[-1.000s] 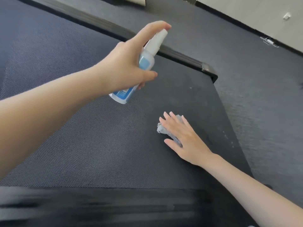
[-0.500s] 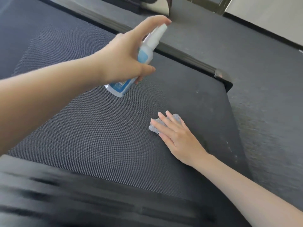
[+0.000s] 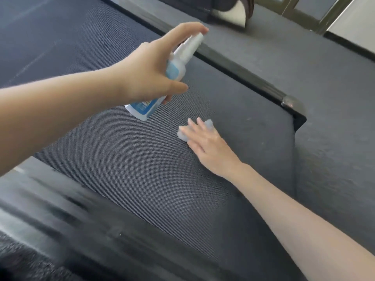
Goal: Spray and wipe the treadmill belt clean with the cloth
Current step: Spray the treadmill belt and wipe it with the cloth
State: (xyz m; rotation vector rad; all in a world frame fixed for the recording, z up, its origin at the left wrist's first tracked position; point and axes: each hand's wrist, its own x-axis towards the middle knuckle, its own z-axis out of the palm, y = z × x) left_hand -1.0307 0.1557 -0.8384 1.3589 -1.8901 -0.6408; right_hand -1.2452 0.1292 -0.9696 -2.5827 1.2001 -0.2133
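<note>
The dark textured treadmill belt fills the middle of the head view. My left hand grips a small white spray bottle with a blue label above the belt, forefinger lying on the nozzle top. The bottle tilts, nozzle pointing up and to the right. My right hand presses flat, fingers straight, on a small grey-blue cloth on the belt. Most of the cloth is hidden under the fingers.
A black side rail runs along the belt's far edge and ends in a corner cap. Grey carpet lies beyond it to the right. A blurred dark rail borders the belt's near side.
My right hand with the cloth has slid a little left and away over the belt. The view has shifted, showing more of the far corner. My left hand keeps holding the bottle.
</note>
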